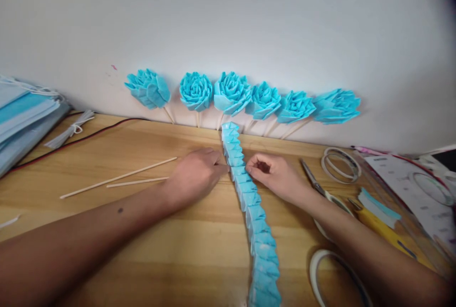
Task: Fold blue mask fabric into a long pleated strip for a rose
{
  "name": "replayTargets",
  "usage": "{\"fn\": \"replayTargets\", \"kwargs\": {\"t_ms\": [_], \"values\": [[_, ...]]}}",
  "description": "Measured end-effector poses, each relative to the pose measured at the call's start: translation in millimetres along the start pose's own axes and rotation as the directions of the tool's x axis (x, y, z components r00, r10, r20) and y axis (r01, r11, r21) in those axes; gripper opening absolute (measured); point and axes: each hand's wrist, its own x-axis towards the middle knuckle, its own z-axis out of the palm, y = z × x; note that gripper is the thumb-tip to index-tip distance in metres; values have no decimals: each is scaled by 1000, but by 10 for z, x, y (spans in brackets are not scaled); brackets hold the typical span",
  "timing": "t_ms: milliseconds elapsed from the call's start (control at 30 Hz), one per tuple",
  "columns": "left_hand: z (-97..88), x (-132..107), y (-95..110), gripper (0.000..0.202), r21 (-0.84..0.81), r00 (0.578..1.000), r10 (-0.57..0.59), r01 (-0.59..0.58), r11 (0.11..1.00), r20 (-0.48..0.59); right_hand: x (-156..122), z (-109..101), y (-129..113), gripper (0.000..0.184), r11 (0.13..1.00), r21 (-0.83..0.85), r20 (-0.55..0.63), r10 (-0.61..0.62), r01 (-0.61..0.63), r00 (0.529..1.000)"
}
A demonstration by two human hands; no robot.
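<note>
A long strip of overlapping folded blue pieces (pixel 253 217), looking like mask fabric, lies on the table from near the wall down to the bottom edge of the view. My left hand (pixel 195 174) is closed at the strip's left edge, the fingertips pinched against it. From the other side, my right hand (pixel 274 172) pinches the right edge between thumb and forefinger at about the same height. Two thin wooden sticks, the longer stick (pixel 117 178) and a shorter stick (pixel 137 182), lie left of the strip; my left hand partly hides the shorter one.
Several blue fabric roses (pixel 232 92) on sticks lean against the wall (pixel 228 17). At left are stacked face masks (pixel 26 112) and a bundle of white strips (pixel 71 129). Scissors (pixel 313 179), tape rolls (pixel 341 164) and a yellow tool (pixel 386 233) lie at right.
</note>
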Motion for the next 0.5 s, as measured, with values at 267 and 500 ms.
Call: {"fn": "replayTargets", "kwargs": {"t_ms": [267,500], "values": [[-5,-1,-6,35,9,1000,4,-4,1000,5,9,78,-81,10,985,-148,-83,73,-85,994],[-12,0,3,35,6,1000,-4,4,1000,11,1,29,-21,15,997,-45,-48,55,-57,997]]}}
